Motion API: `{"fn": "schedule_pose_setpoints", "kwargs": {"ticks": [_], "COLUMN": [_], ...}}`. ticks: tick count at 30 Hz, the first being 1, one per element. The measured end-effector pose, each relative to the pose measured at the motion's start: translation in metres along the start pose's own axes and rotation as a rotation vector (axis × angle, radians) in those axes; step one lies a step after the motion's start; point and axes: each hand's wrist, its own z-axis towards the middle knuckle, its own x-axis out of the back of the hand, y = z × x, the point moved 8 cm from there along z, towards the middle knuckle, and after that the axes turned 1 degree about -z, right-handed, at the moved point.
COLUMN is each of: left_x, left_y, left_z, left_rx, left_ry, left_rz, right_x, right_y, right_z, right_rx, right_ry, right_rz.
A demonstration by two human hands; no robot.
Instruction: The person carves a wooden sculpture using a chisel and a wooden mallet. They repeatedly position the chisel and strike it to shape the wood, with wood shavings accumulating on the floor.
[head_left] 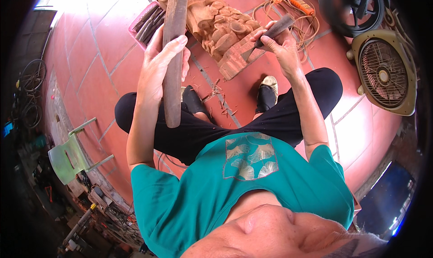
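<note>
The left hand (158, 68) wraps its fingers around a wooden mallet (173, 55); the right hand (279, 44) grips a chisel (266, 35) touching the carved wood block (223, 32).

- Red tiled floor (90, 64) carries everything.
- Carved wooden block (221, 28) rests on it.
- Wood chips (216, 98) scattered nearby.
- Box fan (385, 73), orange power strip (298, 3), green plastic chair (67, 156).

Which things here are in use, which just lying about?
In use:
left hand gripping wooden mallet
right hand holding chisel, blade on the carving
wood chips on the floor

Lying about:
tray of tools
cord and power strip
box fan
green chair
</note>
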Motion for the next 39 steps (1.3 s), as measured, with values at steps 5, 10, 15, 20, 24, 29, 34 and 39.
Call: {"fn": "schedule_pose_setpoints", "kwargs": {"ticks": [5,10,15,20,24,29,34,39], "left_x": [-0.005,-0.015,-0.016,-0.011,-0.005,0.001,0.014,0.025], "left_y": [-0.002,0.004,0.007,0.009,0.009,0.013,0.014,0.012], "left_z": [0.001,0.002,0.002,0.004,0.004,0.0,-0.002,-0.002], "left_rx": [-0.011,-0.049,-0.047,-0.053,-0.041,-0.051,-0.055,-0.054], "left_ry": [-0.016,-0.044,-0.082,-0.034,-0.017,-0.015,0.014,0.039], "left_rz": [-0.018,0.04,0.022,0.022,-0.014,0.004,0.039,0.041], "right_x": [0.003,0.002,0.024,0.034,0.018,-0.023,-0.061,-0.07], "right_y": [0.001,-0.007,-0.01,-0.02,-0.036,-0.053,-0.035,-0.022], "right_z": [0.001,-0.006,-0.003,0.015,0.041,0.068,0.072,0.07], "right_rx": [-0.012,0.049,0.101,0.035,0.101,0.151,0.151,0.047], "right_ry": [-0.048,-0.021,0.036,0.033,-0.123,-0.35,-0.55,-0.565], "right_rz": [-0.017,-0.038,0.05,0.234,0.104,-0.072,-0.155,-0.184]}}
